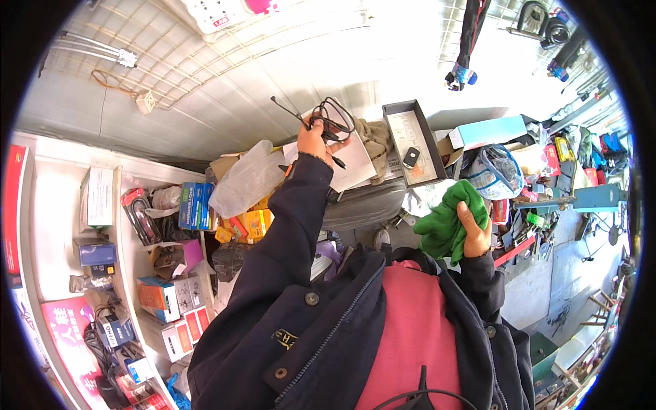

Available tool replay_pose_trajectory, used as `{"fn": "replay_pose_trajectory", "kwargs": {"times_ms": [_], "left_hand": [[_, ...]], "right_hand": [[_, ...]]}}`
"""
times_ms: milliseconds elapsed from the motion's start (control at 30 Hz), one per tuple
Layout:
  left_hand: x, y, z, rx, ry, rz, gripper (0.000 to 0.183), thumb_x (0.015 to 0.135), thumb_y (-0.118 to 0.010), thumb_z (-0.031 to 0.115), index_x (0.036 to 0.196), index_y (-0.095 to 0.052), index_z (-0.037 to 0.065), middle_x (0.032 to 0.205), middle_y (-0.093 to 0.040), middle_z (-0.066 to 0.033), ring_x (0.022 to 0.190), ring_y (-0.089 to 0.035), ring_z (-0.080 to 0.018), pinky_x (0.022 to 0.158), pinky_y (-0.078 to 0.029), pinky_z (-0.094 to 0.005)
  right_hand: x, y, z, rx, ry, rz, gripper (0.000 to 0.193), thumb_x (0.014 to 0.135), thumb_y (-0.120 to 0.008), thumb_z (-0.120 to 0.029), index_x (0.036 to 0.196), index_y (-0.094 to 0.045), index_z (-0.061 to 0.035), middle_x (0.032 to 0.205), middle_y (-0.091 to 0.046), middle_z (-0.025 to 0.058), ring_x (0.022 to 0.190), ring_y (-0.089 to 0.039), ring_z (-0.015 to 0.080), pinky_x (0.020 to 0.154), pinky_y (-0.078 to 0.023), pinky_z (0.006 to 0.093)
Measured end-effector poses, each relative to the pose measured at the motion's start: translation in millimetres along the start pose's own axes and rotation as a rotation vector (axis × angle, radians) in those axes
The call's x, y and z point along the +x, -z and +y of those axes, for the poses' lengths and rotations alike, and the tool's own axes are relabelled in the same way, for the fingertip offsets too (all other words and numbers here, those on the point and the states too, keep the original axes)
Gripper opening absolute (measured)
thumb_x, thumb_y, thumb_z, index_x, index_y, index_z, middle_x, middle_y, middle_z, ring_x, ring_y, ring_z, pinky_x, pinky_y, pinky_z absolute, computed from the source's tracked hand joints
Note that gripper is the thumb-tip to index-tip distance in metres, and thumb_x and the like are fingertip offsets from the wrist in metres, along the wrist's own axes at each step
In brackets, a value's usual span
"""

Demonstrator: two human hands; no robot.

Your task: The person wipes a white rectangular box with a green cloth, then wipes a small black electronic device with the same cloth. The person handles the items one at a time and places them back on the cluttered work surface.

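Observation:
My left hand (316, 141) is closed round a looped black cable (336, 113), raised over a white box (353, 164). Loose cable ends stick out on both sides of the fingers. A green cloth (444, 222) is bunched in my right hand (475, 232), its thumb pressed against the fabric. Between the hands and farther back lies an open dark box (435, 154) with a pale printed sheet inside. On that sheet rests a small black key fob (411, 157). Beside the white box sits a crumpled brownish cloth (376, 145).
White shelves (123, 273) packed with boxes and tools stand on the left. A translucent plastic bag (242, 181) and yellow boxes (256, 224) lie near my left forearm. Past the green cloth are a clear blue-trimmed bag (497, 174) and a light blue box (490, 131). A wire grid (164, 58) covers the wall.

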State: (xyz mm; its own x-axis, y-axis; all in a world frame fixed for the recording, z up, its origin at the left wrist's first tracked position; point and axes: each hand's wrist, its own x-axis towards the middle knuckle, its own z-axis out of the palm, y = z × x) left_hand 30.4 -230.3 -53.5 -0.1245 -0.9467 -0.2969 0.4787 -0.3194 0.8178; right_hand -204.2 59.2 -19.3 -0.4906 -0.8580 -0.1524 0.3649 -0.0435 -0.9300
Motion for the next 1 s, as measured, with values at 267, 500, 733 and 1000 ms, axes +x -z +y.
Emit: {"fn": "replay_pose_trajectory", "kwargs": {"times_ms": [267,500,733,1000], "left_hand": [[59,46,-63,0.221,0.427,0.080,0.015,0.101,-0.050,0.012,0.117,-0.050,0.011,0.096,-0.061,-0.0113,0.088,-0.069,-0.0318,0.063,-0.064,-0.0601],[83,75,-98,1.239,0.059,0.056,0.071,0.088,-0.068,0.014,0.146,-0.037,-0.011,0.126,-0.060,-0.0307,0.110,-0.066,-0.0400,0.091,-0.056,-0.0435],[78,89,-98,1.070,-0.189,0.013,0.058,0.088,-0.061,0.008,0.143,-0.051,-0.006,0.138,-0.059,-0.0278,0.118,-0.064,-0.0343,0.099,-0.049,-0.0356],[76,58,-63,1.262,-0.241,-0.115,0.047,0.091,-0.056,0.005,0.138,-0.058,-0.002,0.144,-0.057,-0.0279,0.133,-0.056,-0.0370,0.113,-0.042,-0.0365]], "right_hand": [[-23,41,9,0.069,-0.004,0.160,0.039,0.100,-0.068,-0.021,0.131,-0.064,0.0020,0.117,-0.070,0.0114,0.101,-0.070,0.0219,0.089,-0.057,0.0362],[-25,58,14,0.116,-0.041,0.193,0.037,0.100,-0.070,-0.017,0.130,-0.065,0.0025,0.113,-0.072,0.0111,0.095,-0.071,0.0213,0.083,-0.059,0.0364],[-19,61,18,0.156,-0.077,0.192,0.038,0.100,-0.070,-0.017,0.131,-0.064,0.0022,0.116,-0.071,0.0116,0.097,-0.071,0.0218,0.084,-0.059,0.0369],[-24,73,15,0.143,-0.093,0.175,0.038,0.099,-0.071,-0.018,0.131,-0.064,0.0023,0.113,-0.071,0.0107,0.094,-0.070,0.0212,0.082,-0.059,0.0360]]}}
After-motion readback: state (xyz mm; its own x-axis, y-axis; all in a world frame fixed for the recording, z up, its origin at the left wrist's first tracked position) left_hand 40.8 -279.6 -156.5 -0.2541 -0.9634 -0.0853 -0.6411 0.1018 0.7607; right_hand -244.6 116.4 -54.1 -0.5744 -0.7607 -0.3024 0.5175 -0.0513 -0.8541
